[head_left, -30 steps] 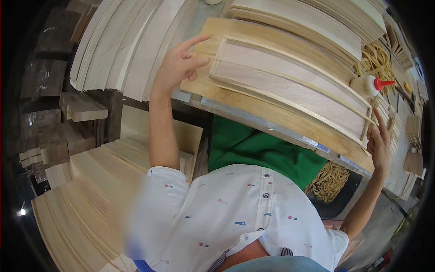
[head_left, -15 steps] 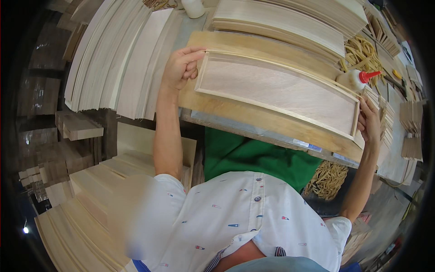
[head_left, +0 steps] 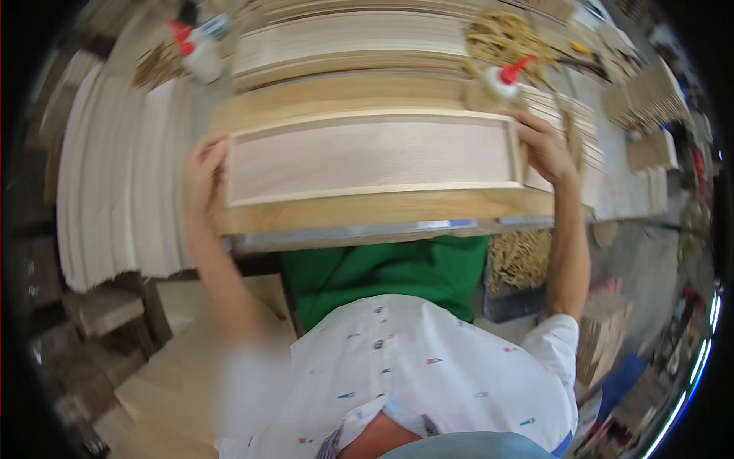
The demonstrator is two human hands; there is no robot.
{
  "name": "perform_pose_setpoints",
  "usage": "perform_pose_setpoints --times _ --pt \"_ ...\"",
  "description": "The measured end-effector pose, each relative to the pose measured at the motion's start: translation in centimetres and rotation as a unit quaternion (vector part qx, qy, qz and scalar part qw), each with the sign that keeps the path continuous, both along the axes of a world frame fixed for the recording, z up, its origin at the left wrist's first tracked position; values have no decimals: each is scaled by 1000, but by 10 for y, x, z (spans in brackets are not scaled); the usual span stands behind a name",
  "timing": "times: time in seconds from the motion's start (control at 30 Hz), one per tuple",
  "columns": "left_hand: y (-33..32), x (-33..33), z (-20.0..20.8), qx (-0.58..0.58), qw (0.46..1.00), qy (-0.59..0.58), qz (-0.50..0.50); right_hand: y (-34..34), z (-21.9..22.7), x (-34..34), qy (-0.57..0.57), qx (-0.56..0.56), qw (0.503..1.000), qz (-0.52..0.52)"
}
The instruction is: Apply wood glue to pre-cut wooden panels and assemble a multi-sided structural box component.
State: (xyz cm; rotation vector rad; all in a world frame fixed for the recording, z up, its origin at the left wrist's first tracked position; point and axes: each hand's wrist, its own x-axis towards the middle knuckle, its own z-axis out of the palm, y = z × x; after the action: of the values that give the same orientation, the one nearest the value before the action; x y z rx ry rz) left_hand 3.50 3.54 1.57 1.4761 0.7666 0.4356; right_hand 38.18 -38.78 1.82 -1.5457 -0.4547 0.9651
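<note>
A long, shallow wooden frame with a pale flat panel inside (head_left: 375, 157) lies on a yellowish wooden board (head_left: 428, 210) in front of me. My left hand (head_left: 205, 174) is closed at the frame's left end, its fingers blurred by motion. At the opposite end my right hand (head_left: 547, 149) grips the far right corner, thumb and fingers against the rim. Just beyond that corner stands a glue bottle with a red nozzle (head_left: 501, 80).
Stacked thin wood sheets (head_left: 122, 176) fill the left side, with long strips (head_left: 352, 38) piled behind the board. A second red-tipped bottle (head_left: 202, 61) stands far left. Rubber bands (head_left: 508, 42) lie at the back right, near small wood pieces (head_left: 646, 92). Green cloth (head_left: 382, 268) covers my lap.
My view has swung, so the frame appears farther left and more level. My left hand has come down from the far left corner to the frame's left end; my right hand stays at the right end.
</note>
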Motion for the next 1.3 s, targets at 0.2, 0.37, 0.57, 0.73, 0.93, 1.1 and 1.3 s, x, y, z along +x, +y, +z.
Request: perform_pose_setpoints --times 0.2,0.37,0.57,0.73,0.93,1.1,1.3 --pt "-1 16 -12 46 999 -16 21 7 22 -19 -40 -25 999 -26" --pt "9 30 -26 -48 995 -76 31 24 17 -22 -111 -91 985 -100" --pt "-31 2 -2 -20 998 23 50 3 13 -40 -100 -85 977 -166" --pt "-25 -33 -17 -101 992 72 9 -13 29 -62 -33 -220 974 -32" --pt "-20 -89 -34 -100 993 16 -64 -52 14 -87 23 -112 991 -68" --pt "-50 -95 -16 -198 972 -125 -17 -45 28 -108 134 -29 987 -86" --pt "-34 -101 -20 -160 982 -77 70 -49 29 -101 90 -15 992 -88"
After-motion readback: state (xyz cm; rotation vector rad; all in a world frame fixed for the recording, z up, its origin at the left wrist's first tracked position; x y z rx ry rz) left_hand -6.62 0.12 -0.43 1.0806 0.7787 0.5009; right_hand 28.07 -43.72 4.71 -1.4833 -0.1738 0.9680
